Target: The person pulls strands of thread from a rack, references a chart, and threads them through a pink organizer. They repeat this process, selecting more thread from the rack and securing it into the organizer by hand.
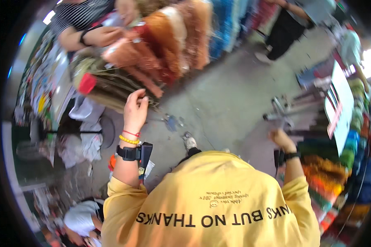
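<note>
My left hand (136,110) is at the near end of a bundle of olive-brown, stringy fabric (111,92). Its fingers curl in toward the thumb; whether loose strands lie between them is hidden. A red patch (87,84) marks the bundle's left end. Just beyond lie shaggy pink-orange (130,53) and rust-orange (163,37) pieces with loose threads. Out to the right, over the floor, my right hand (282,140) hangs apart from the hanging cloth and is smeared by motion. Its fingers look bent, and nothing shows in them.
Across the fabric, a person in a striped top has a hand (105,37) on the pink-orange piece. A metal stand base (281,113) rests on the floor (218,94). At right are a white board (339,109) and coloured cloth stacks (323,173). White bags (86,109) are at left.
</note>
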A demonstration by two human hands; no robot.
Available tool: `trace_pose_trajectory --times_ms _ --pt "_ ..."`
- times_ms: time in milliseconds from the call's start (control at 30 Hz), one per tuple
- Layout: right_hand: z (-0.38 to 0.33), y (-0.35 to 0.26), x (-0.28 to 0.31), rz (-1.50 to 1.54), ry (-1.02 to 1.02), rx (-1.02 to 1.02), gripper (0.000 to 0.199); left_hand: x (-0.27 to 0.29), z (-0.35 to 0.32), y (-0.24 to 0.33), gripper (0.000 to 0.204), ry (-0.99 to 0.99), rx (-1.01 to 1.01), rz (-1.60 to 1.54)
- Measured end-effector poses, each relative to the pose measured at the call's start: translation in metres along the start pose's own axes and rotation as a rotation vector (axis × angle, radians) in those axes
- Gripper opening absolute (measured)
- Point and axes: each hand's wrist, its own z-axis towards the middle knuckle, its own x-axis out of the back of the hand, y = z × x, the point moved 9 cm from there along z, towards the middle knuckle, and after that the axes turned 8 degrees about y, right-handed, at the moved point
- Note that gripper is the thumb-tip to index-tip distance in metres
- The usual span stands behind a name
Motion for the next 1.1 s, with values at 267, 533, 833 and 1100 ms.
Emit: trace_pose_trajectory --times_ms 267,533,833,1100 --pt "-0.032 -0.12 0.166 0.156 0.264 0.113 0.017 -0.22 -0.057 0.271 0.033 -0.857 -0.432 -0.617" --pt "-0.066 -0.112 0.24 0.101 0.489 0.156 0.02 -0.312 -0.111 0.363 0.024 -1.433 -0.447 -0.507" --pt "-0.081 -0.033 0.26 0.561 0.592 0.087 0.019 -0.313 -0.085 0.438 0.02 -1.209 -0.742 -0.462" --pt "-0.084 0.03 0.26 0.62 0.588 -0.027 0.016 -0.355 -0.111 0.473 0.019 -1.283 -0.682 -0.469"
